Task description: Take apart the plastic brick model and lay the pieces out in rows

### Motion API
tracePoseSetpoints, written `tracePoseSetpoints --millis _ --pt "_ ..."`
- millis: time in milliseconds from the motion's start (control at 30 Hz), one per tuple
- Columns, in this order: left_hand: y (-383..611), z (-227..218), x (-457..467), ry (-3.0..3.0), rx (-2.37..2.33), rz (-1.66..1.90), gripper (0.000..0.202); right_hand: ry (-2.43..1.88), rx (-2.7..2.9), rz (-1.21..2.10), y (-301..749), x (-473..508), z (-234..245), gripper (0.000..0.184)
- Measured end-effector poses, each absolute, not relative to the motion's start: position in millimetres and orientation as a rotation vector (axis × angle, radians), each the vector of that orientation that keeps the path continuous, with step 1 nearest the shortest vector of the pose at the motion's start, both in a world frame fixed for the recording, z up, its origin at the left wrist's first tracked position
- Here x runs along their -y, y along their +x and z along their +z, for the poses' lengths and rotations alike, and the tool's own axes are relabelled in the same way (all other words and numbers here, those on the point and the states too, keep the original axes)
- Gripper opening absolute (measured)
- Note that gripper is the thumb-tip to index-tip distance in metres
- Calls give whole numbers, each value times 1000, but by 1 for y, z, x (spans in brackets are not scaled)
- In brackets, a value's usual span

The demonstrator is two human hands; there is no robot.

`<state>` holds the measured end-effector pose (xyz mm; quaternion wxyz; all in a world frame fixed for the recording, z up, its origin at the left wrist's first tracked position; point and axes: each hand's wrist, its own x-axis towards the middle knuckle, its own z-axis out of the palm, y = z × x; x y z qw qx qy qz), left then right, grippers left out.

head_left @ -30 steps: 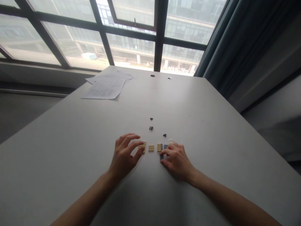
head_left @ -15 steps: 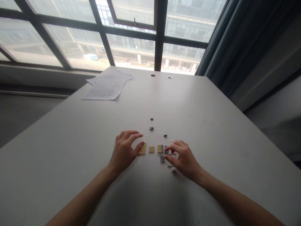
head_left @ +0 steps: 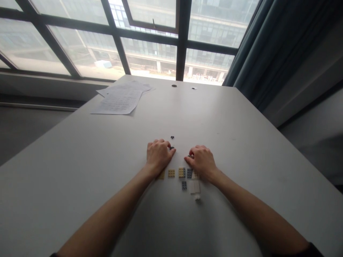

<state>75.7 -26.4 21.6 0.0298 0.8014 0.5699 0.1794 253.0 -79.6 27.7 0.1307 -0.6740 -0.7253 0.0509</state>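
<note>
L hand (head_left: pixel 160 152), mid-frame, is pinching a dk piece (head_left: pixel 172 147); R hand (head_left: pixel 201 160), a dk bit (head_left: pixel 189 156); both prob. light, stiff, best held by edges.

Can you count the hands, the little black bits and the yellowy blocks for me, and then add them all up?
Hands: 2 (left hand and right hand)
Little black bits: 3
Yellowy blocks: 3, one partly hidden
Total: 8
</note>
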Motion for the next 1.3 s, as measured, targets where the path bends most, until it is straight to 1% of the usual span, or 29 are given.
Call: tracePoseSetpoints --millis 133,300,367,567,767,967,1067,1167,1233,1300 --pt "75 20 23 2471 -1721 551 24 -1906 2121 206 254 75 26 14" --pt "80 23 3 2306 -1910 533 38 -1869 2088 325 260 72 26 12" --pt "87 24 -8 2280 -2019 512 40 -1867 2080 337 261 71 26 12" --pt "104 22 -27 2323 -2062 445 29 -1841 2067 333 262 70 22 11" --pt "100 21 -24 2350 -2042 451 33 -1829 2060 316 262 72 19 12" --pt "94 23 -28 2348 -1948 480 25 -1777 1964 301 269 81 21 11" --pt "91 28 -30 2316 -1895 549 22 -1713 1932 309 273 93 25 9" --pt "84 40 -12 2306 -1830 648 18 -1646 1915 327 277 115 30 7" --pt "76 49 15 2347 -1713 741 13 -1578 1924 334 279 135 32 8" --pt "66 53 52 2451 -1347 949 8 -1498 1949 341 280 156 34 9"
